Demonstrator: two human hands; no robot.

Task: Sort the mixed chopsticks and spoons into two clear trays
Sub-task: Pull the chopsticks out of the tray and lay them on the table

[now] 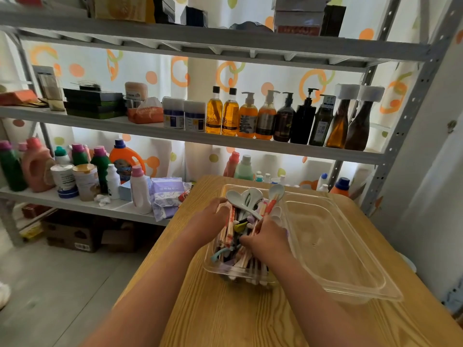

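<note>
Wooden bench [225,309], head view looking down. Two clear trays side by side, long sides touching. Left tray [213,267] holds the mixed pile: chopsticks [229,221] lie lengthwise w/ ends at the near wall, pale spoons [238,197] on top toward the far end, bowls up. Coloured handles tangled in the middle. Right tray [350,246] sits just beside it, nearer the bench's right edge.

Both hands are in the left tray. Left hand [213,216] is at the pile's far-left side, fingers curled over the chopsticks by the tray wall. Its grip is prob. closed on a few sticks, but motion blur means I cannot tell for sure. Right hand [265,236] is mid-pile on the right side, knuckles up, grip curled round a bundle of chopsticks. A spoon handle crosses just above its fingers.

Behind the bench is a grey metal shelf rack [150,126]. Pump bottles [263,116] stand on the mid shelf, detergent jugs [37,166] on the lower one.
</note>
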